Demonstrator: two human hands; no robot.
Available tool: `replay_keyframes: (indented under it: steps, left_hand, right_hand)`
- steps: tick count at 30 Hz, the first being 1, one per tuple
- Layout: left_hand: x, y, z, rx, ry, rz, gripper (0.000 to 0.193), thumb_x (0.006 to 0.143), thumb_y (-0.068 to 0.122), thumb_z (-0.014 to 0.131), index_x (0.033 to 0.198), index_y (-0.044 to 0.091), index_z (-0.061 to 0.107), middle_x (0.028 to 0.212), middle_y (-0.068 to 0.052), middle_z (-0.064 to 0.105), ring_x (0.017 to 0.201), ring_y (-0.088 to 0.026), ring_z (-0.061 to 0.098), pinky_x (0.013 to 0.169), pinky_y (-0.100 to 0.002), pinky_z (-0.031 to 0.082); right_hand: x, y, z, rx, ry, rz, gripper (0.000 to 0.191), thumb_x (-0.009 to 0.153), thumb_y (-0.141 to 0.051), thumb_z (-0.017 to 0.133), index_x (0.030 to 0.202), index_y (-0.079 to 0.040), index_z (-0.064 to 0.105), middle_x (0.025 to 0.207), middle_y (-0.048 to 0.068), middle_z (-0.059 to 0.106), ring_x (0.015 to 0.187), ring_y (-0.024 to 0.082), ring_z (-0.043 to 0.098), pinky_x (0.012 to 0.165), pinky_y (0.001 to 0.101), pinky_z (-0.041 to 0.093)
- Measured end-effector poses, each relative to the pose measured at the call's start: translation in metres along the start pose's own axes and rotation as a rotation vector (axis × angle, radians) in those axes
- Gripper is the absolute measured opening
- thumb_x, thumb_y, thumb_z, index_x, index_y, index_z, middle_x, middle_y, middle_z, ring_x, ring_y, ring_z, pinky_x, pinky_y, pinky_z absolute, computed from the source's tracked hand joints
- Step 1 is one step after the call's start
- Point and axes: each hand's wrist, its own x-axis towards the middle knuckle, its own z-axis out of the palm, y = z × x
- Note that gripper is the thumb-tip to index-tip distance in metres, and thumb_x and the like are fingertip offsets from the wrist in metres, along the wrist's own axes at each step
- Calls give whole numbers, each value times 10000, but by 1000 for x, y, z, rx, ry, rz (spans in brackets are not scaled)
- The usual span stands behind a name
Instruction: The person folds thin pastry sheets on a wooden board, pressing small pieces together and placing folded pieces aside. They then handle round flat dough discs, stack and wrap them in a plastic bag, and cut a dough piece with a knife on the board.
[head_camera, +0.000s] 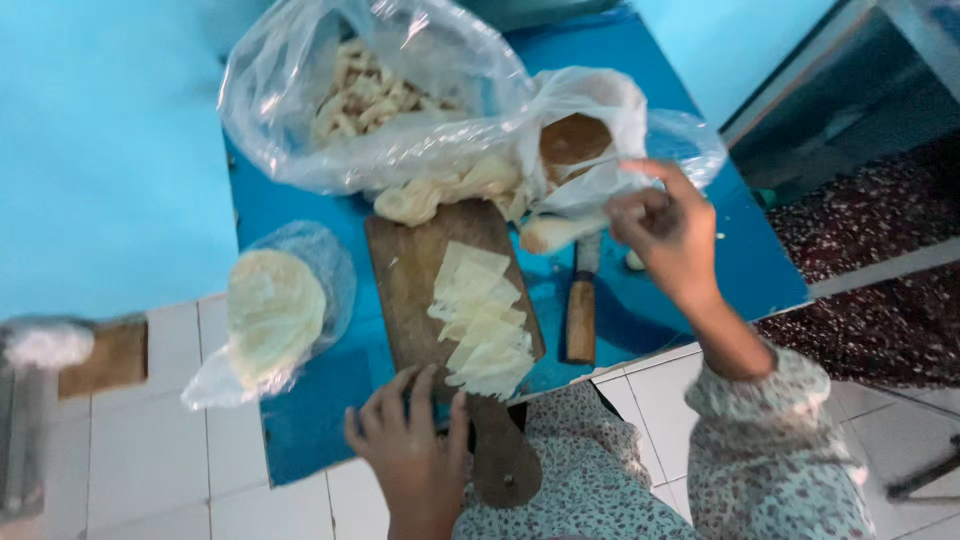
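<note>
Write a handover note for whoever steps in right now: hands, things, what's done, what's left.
Left hand: open, flat on the near end of the cutting board.
Right hand: fingers pinched at the small plastic bag; whether it grips is unclear.
Knife: lying right of the board, unheld.
Done: pale slices fanned on the board.
Left: whole pieces at the board's far end and in the big bag, uncut.

Light is cool and fairly dim, with a blue cast overall. Soft glare streaks the clear plastic bag (370, 100). Faint shadow under my right hand (668, 235) on the counter (300, 420). Whole frame slightly soft; left edge smeared with motion blur. Upper right corner dark.
</note>
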Motion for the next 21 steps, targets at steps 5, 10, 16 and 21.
replay_keyframes:
  steps: [5, 10, 16, 21]
  left_hand:
    - [3, 14, 1, -2, 25, 10, 398, 828, 346, 766, 1155, 131, 696, 1229, -74, 614, 1175, -326, 528, 1064, -634, 297]
    - [6, 23, -7, -73, -17, -16, 231, 862, 261, 756, 1044, 135, 688, 1117, -53, 619, 1111, -299, 550, 1033, -593, 318]
    - [9, 24, -14, -208, -6, 4, 102, 891, 156, 726, 957, 115, 659, 987, -32, 669, 998, -264, 594, 1006, -512, 342]
    - [8, 26, -15, -283, 4, -21, 111, 882, 123, 749, 944, 104, 659, 890, -14, 694, 902, -241, 625, 1028, -507, 351]
  right_hand:
    - [-56, -11, 19, 16, -156, -26, 486, 948, 119, 643, 1405, 0, 529, 1035, 137, 745, 937, 173, 715, 820, 287, 587]
    - [-96, -23, 31, -141, -221, -210, 428, 951, 100, 656, 1347, -5, 535, 1075, 136, 740, 980, 198, 748, 817, 299, 623]
    - [-113, -25, 22, -293, -361, -528, 371, 923, 127, 643, 1248, -22, 543, 1144, 135, 751, 913, 250, 732, 754, 334, 586]
    - [-111, -34, 13, -317, -532, -931, 302, 916, 87, 626, 1197, 106, 517, 1130, 334, 669, 922, 415, 724, 766, 472, 626]
